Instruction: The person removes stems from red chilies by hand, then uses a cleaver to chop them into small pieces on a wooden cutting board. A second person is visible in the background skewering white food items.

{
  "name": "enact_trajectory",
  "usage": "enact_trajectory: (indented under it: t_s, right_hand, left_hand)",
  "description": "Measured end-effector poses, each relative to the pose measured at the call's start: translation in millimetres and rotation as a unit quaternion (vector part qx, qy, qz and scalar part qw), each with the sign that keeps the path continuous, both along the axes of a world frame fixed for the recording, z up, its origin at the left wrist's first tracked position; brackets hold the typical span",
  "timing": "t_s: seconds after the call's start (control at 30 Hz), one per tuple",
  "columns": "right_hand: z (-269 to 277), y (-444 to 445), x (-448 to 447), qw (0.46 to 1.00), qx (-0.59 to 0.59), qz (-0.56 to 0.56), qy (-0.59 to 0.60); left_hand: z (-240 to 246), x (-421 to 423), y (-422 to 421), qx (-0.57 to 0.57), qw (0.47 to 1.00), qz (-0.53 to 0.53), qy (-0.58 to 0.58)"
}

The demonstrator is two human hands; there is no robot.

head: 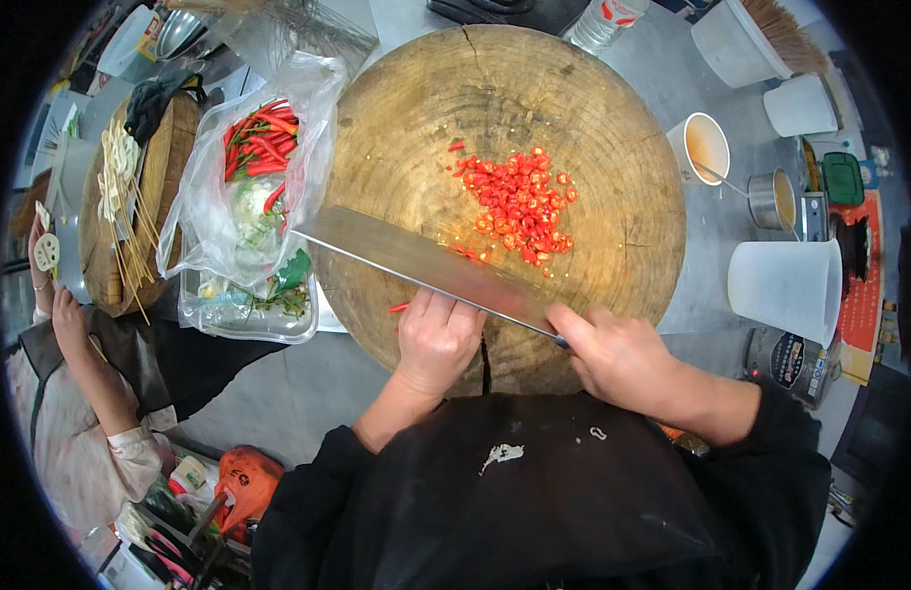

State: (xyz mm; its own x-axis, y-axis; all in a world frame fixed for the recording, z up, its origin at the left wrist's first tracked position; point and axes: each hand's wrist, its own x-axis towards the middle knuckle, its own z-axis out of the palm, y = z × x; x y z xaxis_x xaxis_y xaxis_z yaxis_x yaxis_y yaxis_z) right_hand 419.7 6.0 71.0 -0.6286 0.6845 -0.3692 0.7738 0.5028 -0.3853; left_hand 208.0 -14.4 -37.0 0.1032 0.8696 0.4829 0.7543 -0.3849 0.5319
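My right hand (621,354) grips the handle end of a wide cleaver (433,262), whose blade slants across the round wooden chopping block (396,110). Close beside the blade's lower edge, my left hand (440,343) is curled down on the block over red chilies; a chili tip (398,307) pokes out at its left, and the rest is hidden under the fingers. Beyond the blade lies a pile of chopped red chili (518,199), with a few bits partly behind the steel. Whole red chilies (267,140) fill a clear plastic bag (204,214) left of the block.
The bag rests on a clear tray (300,332). At far left, a co-worker's hand (70,321) is near skewers (131,251) on another wooden board (164,147). To the right stand a paper cup (702,147), a metal cup (771,199) and a white plastic tub (783,287). A water bottle (606,26) is behind.
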Motion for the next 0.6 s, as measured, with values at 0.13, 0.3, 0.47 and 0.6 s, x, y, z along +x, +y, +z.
enact_trajectory:
  t_s: [0.13, 0.3, 0.47, 0.6]
  right_hand:
    - [-23, 8, 2, 0.998, 0.024, -0.01, 0.064]
    - [-5, 1, 18, 0.995, 0.002, -0.03, 0.097]
    - [34, -3, 24, 0.998, -0.051, 0.0, 0.021]
    - [26, 0, 9, 0.999, -0.042, 0.01, -0.023]
  left_hand:
    - [3, 0, 2, 0.006, 1.0, -0.012, -0.006]
    - [3, 3, 4, 0.035, 0.999, -0.001, -0.02]
    - [2, -1, -2, 0.01, 1.0, -0.007, 0.013]
    - [0, -1, 1, 0.015, 1.0, -0.011, 0.01]
